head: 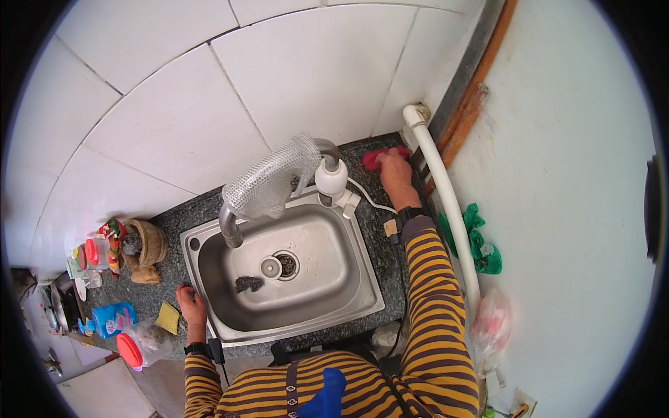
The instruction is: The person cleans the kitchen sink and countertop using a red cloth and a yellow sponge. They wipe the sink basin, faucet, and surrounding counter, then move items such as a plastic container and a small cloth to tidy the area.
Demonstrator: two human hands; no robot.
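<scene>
My right hand (395, 175) presses a bunched red cloth (371, 160) onto the dark speckled stone countertop (373, 222), in the back right corner by the wall. The fingers are partly hidden around the cloth. My left hand (192, 307) rests on the counter beside the left rim of the stainless steel sink (313, 245), with no object visible in it. Inside the basin, a metal strainer plug (270, 267) sits next to the drain (287, 265). A dark scouring pad (249, 283) lies to its left. A yellow sponge (168, 317) is just left of my left hand.
A metal faucet partly wrapped in bubble wrap (272, 177) arches over the basin, with a white heater body (331, 178) at its base. White pipe (444, 188) runs beside my right arm. Leftward stand a wooden mortar (149, 243), a blue bottle (112, 320) and a red-lidded jar (143, 345).
</scene>
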